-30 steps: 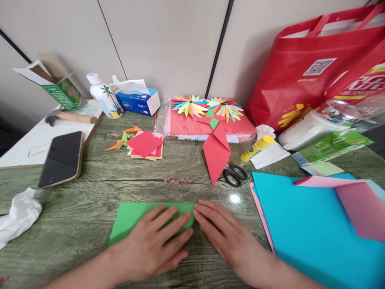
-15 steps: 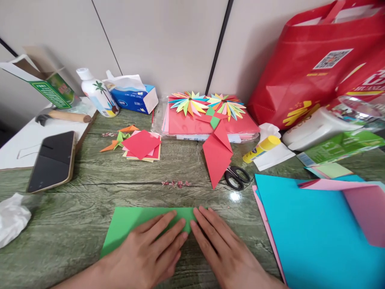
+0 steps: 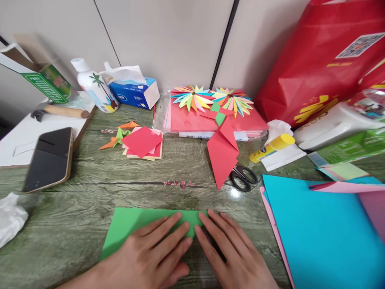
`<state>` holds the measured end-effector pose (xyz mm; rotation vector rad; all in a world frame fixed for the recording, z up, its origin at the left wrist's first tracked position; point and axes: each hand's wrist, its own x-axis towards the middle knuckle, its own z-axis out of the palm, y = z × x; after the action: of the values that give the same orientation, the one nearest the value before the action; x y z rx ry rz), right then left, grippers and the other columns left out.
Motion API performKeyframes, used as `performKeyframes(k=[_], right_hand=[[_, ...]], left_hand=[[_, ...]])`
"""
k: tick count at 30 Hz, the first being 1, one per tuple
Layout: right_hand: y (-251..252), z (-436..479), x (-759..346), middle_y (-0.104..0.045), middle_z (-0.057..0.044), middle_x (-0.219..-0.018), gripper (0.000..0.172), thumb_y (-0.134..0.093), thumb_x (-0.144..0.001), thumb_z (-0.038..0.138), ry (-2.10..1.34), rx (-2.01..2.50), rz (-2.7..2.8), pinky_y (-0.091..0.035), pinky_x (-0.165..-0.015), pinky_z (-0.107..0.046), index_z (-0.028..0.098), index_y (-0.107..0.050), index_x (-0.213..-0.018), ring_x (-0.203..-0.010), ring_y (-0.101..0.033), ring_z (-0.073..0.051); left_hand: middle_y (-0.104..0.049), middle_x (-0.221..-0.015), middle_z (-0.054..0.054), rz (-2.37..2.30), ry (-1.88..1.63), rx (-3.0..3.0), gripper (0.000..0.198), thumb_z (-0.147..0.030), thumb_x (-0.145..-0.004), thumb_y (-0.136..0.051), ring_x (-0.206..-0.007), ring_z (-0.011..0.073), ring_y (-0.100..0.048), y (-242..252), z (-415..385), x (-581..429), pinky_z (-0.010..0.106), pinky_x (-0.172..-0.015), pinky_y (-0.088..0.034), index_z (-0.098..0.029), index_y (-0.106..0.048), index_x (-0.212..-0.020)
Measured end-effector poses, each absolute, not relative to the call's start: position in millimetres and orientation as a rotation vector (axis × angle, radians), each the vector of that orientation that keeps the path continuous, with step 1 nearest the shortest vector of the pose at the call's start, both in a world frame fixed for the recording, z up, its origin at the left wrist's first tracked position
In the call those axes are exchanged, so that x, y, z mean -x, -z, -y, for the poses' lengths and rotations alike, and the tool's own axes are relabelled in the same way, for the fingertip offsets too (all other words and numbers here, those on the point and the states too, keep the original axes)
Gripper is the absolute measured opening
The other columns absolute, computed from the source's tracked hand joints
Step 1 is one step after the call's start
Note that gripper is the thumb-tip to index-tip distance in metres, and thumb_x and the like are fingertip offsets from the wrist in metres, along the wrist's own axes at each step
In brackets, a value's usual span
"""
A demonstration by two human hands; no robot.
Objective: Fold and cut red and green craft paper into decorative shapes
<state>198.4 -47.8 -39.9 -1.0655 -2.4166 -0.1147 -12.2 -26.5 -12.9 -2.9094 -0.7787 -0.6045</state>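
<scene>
A green sheet of paper [image 3: 129, 220] lies on the table in front of me, its lower right part covered by my hands. My left hand [image 3: 156, 251] rests flat on it with the fingers stretched toward the right. At the paper's right end my right hand [image 3: 233, 249] presses down with extended fingertips. Beyond the hands lies a folded red paper piece [image 3: 221, 156], overlapping black-handled scissors [image 3: 243, 178]. A stack of small red and pink paper squares [image 3: 142, 142] sits farther left, beside small orange and green folded pieces [image 3: 119, 137].
Blue and pink sheets [image 3: 319, 224] spread at the right, with a yellow glue stick [image 3: 272, 147] and a red bag [image 3: 315, 68] behind. Two multicoloured paper rosettes [image 3: 195, 98] lie on a paper pack [image 3: 192, 118]. At left are a phone [image 3: 49, 158], a hammer [image 3: 64, 111] and a tissue box [image 3: 135, 94].
Both hands have shifted slightly right along the green paper, fingers still flat. The background has moved a little in view as my head turned.
</scene>
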Motion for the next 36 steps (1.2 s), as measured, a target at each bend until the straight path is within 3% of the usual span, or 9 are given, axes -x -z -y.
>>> performKeyframes(k=[23,36], right_hand=[[38.4,51.1,-201.4,-0.065,-0.01,-0.107,0.037,-0.029,-0.089,0.01,0.183,1.008,2.488,-0.049,-0.086,-0.039,0.015,-0.064,-0.101,-0.109,-0.054,-0.025],[39.8,51.8,-200.5,-0.066,-0.01,-0.105,0.038,-0.028,-0.089,0.009,0.149,1.033,2.454,-0.049,-0.086,-0.039,0.013,-0.065,-0.098,-0.105,-0.057,-0.024]], left_hand=[[-0.065,-0.109,0.001,0.838,0.655,2.942,0.028,-0.028,-0.08,-0.055,-0.11,0.0224,-0.053,25.7,33.0,16.3,0.03,-0.086,-0.05,-0.017,-0.063,-0.105],[-0.068,-0.103,0.0,0.813,0.636,2.932,0.024,-0.028,-0.081,-0.054,-0.103,0.0208,-0.058,17.0,27.8,12.9,0.028,-0.082,-0.052,-0.017,-0.065,-0.099]])
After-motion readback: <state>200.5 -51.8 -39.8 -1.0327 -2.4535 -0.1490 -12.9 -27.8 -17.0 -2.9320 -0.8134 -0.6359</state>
